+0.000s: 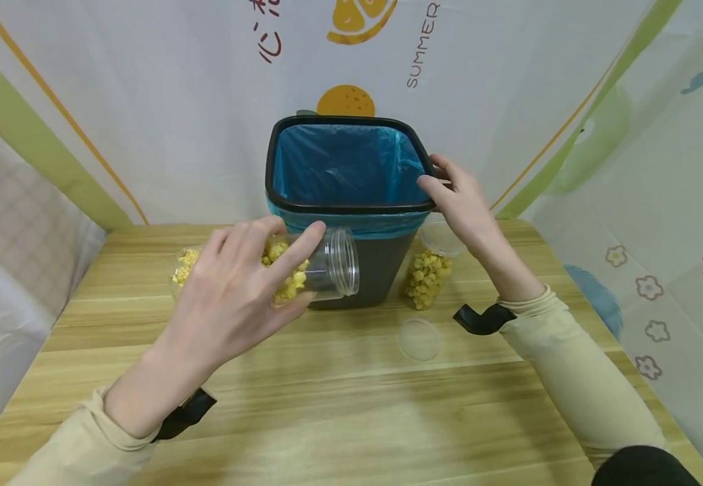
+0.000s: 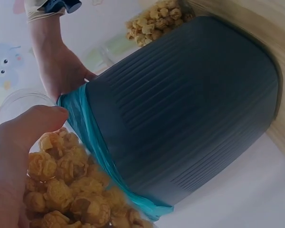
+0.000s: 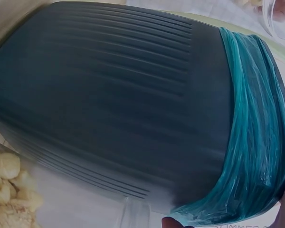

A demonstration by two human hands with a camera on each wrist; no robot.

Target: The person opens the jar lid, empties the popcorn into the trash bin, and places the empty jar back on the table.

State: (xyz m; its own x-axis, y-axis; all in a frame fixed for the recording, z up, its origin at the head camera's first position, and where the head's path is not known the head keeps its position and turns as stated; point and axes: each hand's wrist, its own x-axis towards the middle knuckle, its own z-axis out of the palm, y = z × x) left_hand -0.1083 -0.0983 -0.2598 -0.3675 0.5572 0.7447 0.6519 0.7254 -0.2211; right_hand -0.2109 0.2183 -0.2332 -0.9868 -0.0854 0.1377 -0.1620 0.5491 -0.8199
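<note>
Popcorn jar: 1 clear jar is held on its side in front of the waste bin, its threaded, uncapped mouth turned right; yellow popcorn is seen back from the mouth.
Left hand: clamped around the jar's body, with the thumb on the near side.
Right hand: clamped on the bin's black rim, at its right side.
Teal liner: spread inside the bin and folded over the rim.
Second jar: stood beside the bin on the right, with popcorn inside.
Clear lid: laid flat on the wooden table.
Tilting: judged to be the step in hand. The mouth is outside the lined opening, so spilled pieces would probably be dropped on the table; a steeper tilt is best made slowly, with the mouth inside the rim.
Steadying: the rim should be held firmly, without the liner being dragged inward.
</note>
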